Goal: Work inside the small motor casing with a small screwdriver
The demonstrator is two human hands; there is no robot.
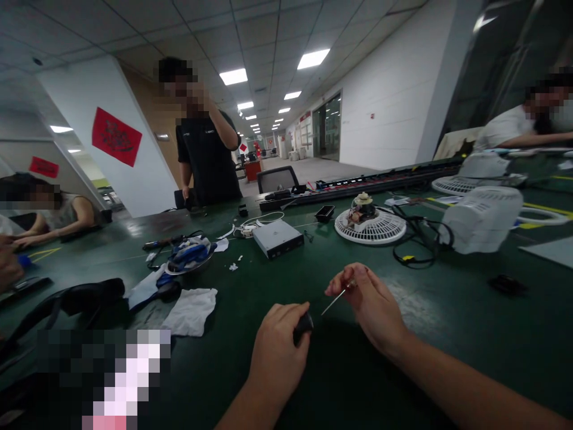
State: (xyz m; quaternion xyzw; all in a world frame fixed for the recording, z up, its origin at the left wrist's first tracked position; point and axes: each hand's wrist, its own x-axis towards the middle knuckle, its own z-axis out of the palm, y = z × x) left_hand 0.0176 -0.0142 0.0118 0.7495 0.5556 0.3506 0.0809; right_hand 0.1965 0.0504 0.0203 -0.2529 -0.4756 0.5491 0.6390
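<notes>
My left hand (280,343) is closed around a small black cylindrical object (305,323), whose end shows between thumb and forefinger. In my right hand (369,301) a thin metal rod (333,303), like a screwdriver shaft, is pinched between thumb and fingers. Its tip points down and left toward the black cylinder, with a small gap between them. The rod's upper end is mostly hidden by my fingers. Both hands are just above the dark green table (340,382). Beyond them lies a grey disc drive (278,237).
A white fan grille with a motor (370,227) and a white housing (486,221) with a black cable lie at right. A bowl with blue cloth (190,257) and a crumpled tissue (191,310) are left. A person (208,155) stands across the table; others sit at both sides.
</notes>
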